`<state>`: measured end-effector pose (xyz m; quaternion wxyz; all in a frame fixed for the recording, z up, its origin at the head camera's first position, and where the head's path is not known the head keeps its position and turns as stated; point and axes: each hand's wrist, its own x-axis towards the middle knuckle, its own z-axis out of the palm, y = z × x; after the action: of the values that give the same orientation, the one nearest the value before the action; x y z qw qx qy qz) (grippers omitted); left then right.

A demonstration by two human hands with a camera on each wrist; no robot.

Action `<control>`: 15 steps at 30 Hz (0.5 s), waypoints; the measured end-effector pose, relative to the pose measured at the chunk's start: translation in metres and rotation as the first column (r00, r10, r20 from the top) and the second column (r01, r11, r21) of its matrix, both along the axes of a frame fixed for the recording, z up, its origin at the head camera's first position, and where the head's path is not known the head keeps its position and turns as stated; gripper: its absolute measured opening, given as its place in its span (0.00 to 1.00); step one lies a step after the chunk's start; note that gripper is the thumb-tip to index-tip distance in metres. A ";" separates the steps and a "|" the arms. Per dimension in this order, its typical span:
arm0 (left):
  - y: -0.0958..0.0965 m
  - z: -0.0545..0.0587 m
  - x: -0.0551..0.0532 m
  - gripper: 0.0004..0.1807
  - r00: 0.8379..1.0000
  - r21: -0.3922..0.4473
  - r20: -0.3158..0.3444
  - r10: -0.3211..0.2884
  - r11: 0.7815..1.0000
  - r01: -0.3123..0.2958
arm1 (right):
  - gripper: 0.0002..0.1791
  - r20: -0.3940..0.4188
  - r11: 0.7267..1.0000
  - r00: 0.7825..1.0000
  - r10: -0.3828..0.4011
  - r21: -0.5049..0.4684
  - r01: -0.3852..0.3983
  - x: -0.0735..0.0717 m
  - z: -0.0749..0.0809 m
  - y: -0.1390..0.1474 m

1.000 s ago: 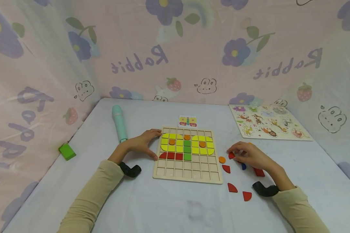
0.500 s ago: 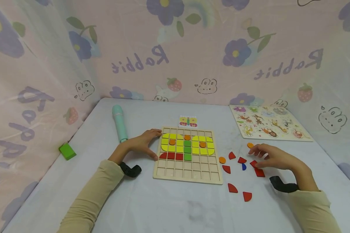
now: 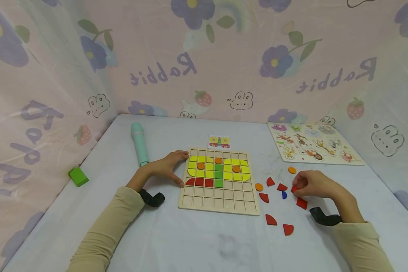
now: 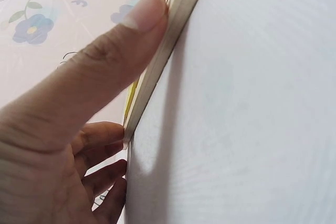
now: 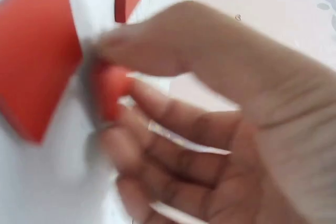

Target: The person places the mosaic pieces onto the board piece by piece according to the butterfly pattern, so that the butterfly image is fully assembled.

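Note:
In the head view a wooden grid board (image 3: pixel 204 204) carries yellow, orange, green and red pieces in its upper and middle cells. My left hand (image 3: pixel 164 167) lies at its left side, with the thumb (image 4: pixel 149 17) against the edge and the fingers spread near the far corner. To the right of the board, my right hand (image 3: pixel 316 184) pinches a small red puzzle piece (image 5: pixel 110 87) between thumb and fingertips, low over the table; blur hides its exact shape. Just in front of that hand lies a red square piece (image 3: pixel 302 203).
Loose red quarter-round pieces (image 3: pixel 271 219), orange discs (image 3: pixel 259 187) and a blue half-round piece (image 3: pixel 284 195) lie right of the board. A butterfly pattern card (image 3: pixel 219 142) is behind it. Further out are an animal puzzle board (image 3: pixel 316 143), a mint-green microphone-like object (image 3: pixel 140 145) and a green block (image 3: pixel 78 176).
My right hand has left a red quarter-round piece on the table, moved right, and closed its fingertips on another red piece. The left hand stays at the board.

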<state>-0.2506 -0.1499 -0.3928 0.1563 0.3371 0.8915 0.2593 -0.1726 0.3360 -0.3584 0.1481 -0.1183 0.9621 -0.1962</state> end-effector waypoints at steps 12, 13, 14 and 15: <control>-0.001 0.002 0.002 0.55 1.000 -0.004 -0.001 0.004 1.000 -0.004 | 0.14 -0.265 0.969 0.950 0.163 -0.140 -0.205 0.000 0.005 -0.100; -0.001 0.002 0.002 0.55 1.000 -0.005 0.000 0.005 1.000 -0.005 | 0.13 -0.267 0.966 0.947 0.177 -0.138 -0.219 0.000 0.005 -0.110; -0.001 0.002 0.002 0.55 1.000 -0.006 0.001 0.006 1.000 -0.006 | 0.13 -0.267 0.962 0.944 0.192 -0.139 -0.235 0.000 0.004 -0.120; -0.001 0.002 0.002 0.55 1.000 -0.007 0.003 0.006 1.000 -0.006 | 0.12 -0.272 0.959 0.940 0.207 -0.131 -0.249 -0.001 0.004 -0.128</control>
<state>-0.2484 -0.1506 -0.3906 0.1579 0.3335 0.8932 0.2571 -0.1734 0.2078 -0.3548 0.0346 -0.2654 0.9334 -0.2392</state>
